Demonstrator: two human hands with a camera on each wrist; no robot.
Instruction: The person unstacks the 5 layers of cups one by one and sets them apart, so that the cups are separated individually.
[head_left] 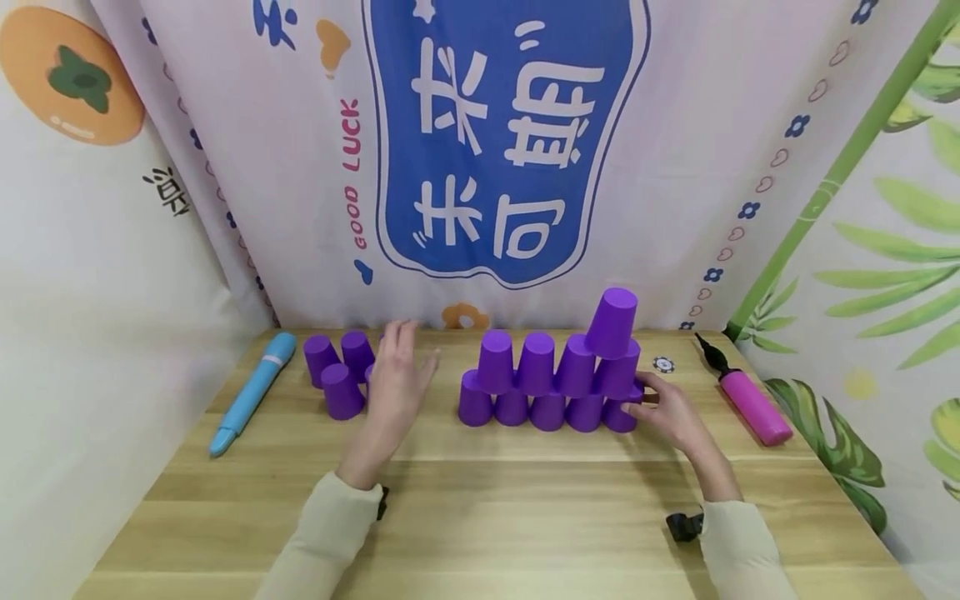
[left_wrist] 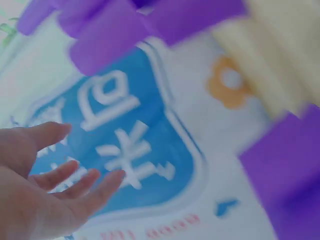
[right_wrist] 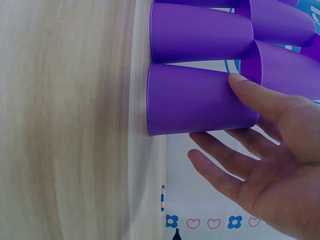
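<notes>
Your right hand [head_left: 670, 414] rests with fingers spread and relaxed, thumb touching the end cup [right_wrist: 200, 102] at the bottom row's right of the purple cup pyramid [head_left: 558, 375]. Your left hand [head_left: 395, 379] hovers open, fingers straight, holding nothing, just at 3 o'clock of the loose purple cups [head_left: 339, 373]. A blue pump [head_left: 251, 392] lies at the table's [head_left: 487, 517] 9 o'clock, a pink pump [head_left: 750, 404] at 3 o'clock.

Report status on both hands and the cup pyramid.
Left hand open, in the air by the loose cups. Right hand open, thumb touching the pyramid end cup. Top cup tilted. Nothing blocking.
</notes>
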